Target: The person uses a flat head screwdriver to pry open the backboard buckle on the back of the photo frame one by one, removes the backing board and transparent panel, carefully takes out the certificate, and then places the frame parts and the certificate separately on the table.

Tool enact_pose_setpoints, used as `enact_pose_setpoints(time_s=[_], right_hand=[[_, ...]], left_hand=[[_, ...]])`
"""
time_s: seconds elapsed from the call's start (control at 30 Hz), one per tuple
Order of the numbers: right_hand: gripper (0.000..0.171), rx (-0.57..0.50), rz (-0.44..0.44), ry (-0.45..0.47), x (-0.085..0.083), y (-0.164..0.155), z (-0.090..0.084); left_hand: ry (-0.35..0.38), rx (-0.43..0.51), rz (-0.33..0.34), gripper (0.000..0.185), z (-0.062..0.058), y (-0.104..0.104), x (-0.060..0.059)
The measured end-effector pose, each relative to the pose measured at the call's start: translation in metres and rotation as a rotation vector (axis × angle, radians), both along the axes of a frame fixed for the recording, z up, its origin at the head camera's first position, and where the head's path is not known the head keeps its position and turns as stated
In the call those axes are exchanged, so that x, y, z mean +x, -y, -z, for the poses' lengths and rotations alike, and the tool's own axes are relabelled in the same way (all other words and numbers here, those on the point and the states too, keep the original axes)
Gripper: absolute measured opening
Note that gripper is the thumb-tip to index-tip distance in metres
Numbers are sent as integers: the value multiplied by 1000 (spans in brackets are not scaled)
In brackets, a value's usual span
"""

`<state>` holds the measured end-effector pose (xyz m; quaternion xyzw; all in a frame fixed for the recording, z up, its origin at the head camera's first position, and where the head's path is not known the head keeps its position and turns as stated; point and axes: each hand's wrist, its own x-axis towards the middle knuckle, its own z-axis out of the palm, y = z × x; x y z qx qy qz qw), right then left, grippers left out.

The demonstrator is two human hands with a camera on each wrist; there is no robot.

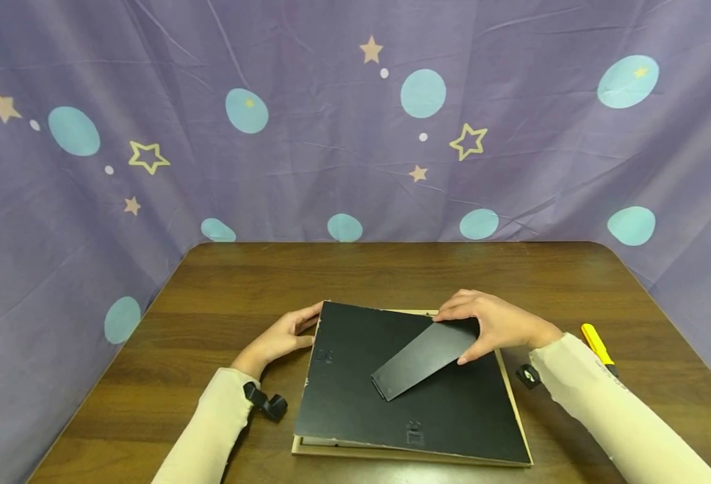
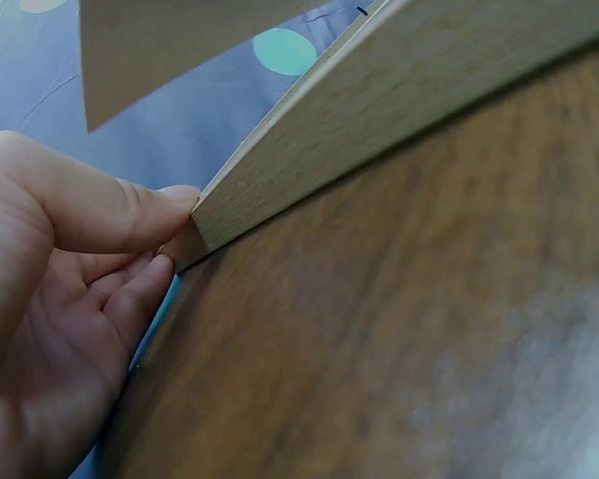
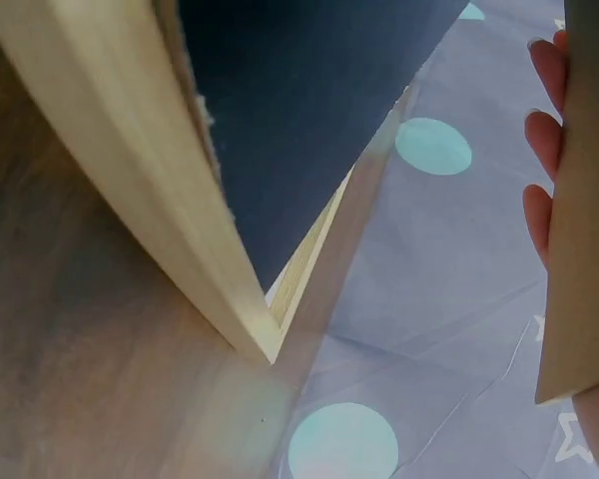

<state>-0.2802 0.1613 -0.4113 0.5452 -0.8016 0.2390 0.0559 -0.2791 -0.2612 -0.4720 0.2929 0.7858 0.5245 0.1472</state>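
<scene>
A pale wooden picture frame (image 1: 412,458) lies face down on the brown table (image 1: 391,269), its black backing board (image 1: 355,403) sitting slightly askew on it. My left hand (image 1: 282,336) pinches the frame's far left corner (image 2: 280,180) between thumb and fingers (image 2: 140,215). My right hand (image 1: 500,323) grips the upper end of the black stand flap (image 1: 418,359), which is raised off the board. In the right wrist view the flap's brown underside (image 3: 584,200) shows with my fingers (image 3: 544,135) behind it, beside the frame's edge (image 3: 130,170).
A yellow marker (image 1: 597,346) lies on the table right of my right wrist. A purple cloth (image 1: 331,134) with stars and blue dots hangs behind and round both sides of the table. Bare wood lies beyond the frame.
</scene>
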Motion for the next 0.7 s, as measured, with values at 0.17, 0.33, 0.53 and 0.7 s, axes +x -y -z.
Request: enact_pose_setpoints(time_s=[0.17, 0.33, 0.53, 0.7], right_hand=[[70, 8, 13, 8, 0, -3, -1], [69, 1, 21, 19, 0, -2, 3], [69, 30, 49, 41, 0, 2, 17], [68, 80, 30, 24, 0, 6, 23]], left_hand=[[-20, -31, -12, 70, -1, 0, 1], [-39, -28, -8, 70, -1, 0, 1], [-78, 2, 16, 70, 0, 1, 0], [-117, 50, 69, 68, 3, 2, -1]])
